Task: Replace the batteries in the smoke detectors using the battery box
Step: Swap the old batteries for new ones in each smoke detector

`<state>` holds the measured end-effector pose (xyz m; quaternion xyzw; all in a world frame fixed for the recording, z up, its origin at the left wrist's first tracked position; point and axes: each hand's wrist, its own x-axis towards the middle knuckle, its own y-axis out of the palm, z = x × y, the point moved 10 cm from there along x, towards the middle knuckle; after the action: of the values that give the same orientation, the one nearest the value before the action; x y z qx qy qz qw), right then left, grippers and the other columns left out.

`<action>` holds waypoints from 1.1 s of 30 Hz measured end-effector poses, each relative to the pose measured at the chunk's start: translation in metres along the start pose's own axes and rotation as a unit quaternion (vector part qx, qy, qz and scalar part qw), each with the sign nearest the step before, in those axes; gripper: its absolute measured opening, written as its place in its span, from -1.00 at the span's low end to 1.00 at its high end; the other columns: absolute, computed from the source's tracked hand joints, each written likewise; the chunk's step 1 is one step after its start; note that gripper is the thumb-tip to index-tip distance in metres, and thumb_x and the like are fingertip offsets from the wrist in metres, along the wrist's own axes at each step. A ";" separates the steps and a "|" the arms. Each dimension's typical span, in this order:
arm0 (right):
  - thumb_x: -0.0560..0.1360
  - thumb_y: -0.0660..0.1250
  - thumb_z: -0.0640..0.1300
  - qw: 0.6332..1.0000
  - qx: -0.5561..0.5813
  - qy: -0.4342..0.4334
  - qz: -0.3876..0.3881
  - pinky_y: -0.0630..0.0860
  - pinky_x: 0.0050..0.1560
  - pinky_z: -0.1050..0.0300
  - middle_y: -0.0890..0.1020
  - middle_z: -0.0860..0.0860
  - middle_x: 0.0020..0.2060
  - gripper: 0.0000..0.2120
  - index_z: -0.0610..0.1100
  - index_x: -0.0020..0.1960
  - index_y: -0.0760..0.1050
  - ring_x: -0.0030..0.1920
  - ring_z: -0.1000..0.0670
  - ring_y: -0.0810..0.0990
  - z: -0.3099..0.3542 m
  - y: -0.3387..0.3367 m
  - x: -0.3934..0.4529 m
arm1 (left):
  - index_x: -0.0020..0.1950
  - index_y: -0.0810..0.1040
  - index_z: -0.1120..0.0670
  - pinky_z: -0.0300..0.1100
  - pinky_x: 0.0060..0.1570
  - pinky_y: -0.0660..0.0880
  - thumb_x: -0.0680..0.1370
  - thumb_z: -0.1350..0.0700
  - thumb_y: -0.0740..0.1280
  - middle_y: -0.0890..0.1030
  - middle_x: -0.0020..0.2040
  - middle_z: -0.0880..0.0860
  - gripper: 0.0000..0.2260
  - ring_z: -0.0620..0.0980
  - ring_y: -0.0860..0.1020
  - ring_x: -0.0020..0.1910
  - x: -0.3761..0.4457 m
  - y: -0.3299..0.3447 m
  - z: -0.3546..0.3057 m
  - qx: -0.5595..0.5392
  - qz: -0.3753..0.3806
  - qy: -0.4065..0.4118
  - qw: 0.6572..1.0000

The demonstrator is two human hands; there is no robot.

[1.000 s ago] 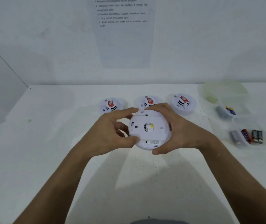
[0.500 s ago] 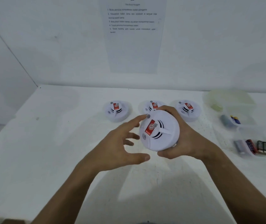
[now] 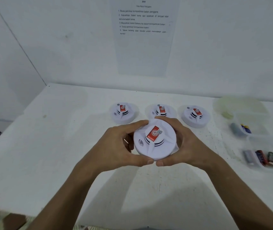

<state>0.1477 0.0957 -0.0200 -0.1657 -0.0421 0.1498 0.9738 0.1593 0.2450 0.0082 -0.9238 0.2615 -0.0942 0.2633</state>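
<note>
while three smoke detectors [image 3: 124,112] sit in a row at the back of the white worktop [image 3: 49,146], the left hand [image 3: 115,146] and right hand [image 3: 189,146] curl round a fourth detector [image 3: 155,141], face up above the worktop; battery box [image 3: 262,156] far right
</note>
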 end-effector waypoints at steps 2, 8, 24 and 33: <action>0.12 0.69 -0.06 1.000 -0.005 0.005 0.002 0.55 0.28 -0.10 0.45 0.09 0.40 -0.01 0.09 0.46 0.32 0.40 0.01 0.44 -0.001 0.000 0.000 | 0.37 0.43 -0.20 -0.30 -0.20 0.57 0.21 -0.12 0.58 0.59 0.01 -0.29 -0.25 -0.15 0.54 -0.23 0.001 0.001 0.002 0.002 -0.001 -0.003 1.000; 0.11 0.69 -0.01 1.000 -0.016 0.008 -0.002 0.57 0.24 -0.12 0.44 0.10 0.40 0.00 0.13 0.47 0.30 0.39 0.03 0.45 -0.005 0.004 0.000 | 0.33 0.44 -0.22 -0.39 -0.28 0.47 0.20 -0.12 0.58 0.57 -0.01 -0.29 -0.29 -0.16 0.49 -0.25 0.001 -0.003 0.001 0.022 -0.016 0.019 0.999; 0.09 0.67 0.04 1.000 -0.012 0.018 -0.011 0.58 0.24 -0.02 0.44 0.17 0.36 -0.01 0.22 0.44 0.31 0.34 0.13 0.46 -0.014 0.007 0.005 | 0.34 0.46 -0.18 -0.33 -0.26 0.49 0.21 -0.13 0.56 0.58 0.01 -0.24 -0.29 -0.15 0.46 -0.27 0.007 0.000 0.016 0.012 -0.007 0.021 1.000; 0.10 0.66 0.08 0.999 -0.016 0.025 -0.026 0.59 0.22 0.02 0.43 0.15 0.37 -0.01 0.21 0.45 0.29 0.35 0.10 0.45 -0.021 0.005 0.007 | 0.33 0.42 -0.22 -0.36 -0.28 0.48 0.24 -0.05 0.57 0.56 0.01 -0.30 -0.30 -0.16 0.48 -0.23 0.013 0.003 0.016 0.015 0.007 0.028 0.999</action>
<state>0.1553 0.0955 -0.0414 -0.1837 -0.0242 0.1191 0.9754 0.1741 0.2431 -0.0068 -0.9151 0.2738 -0.1218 0.2699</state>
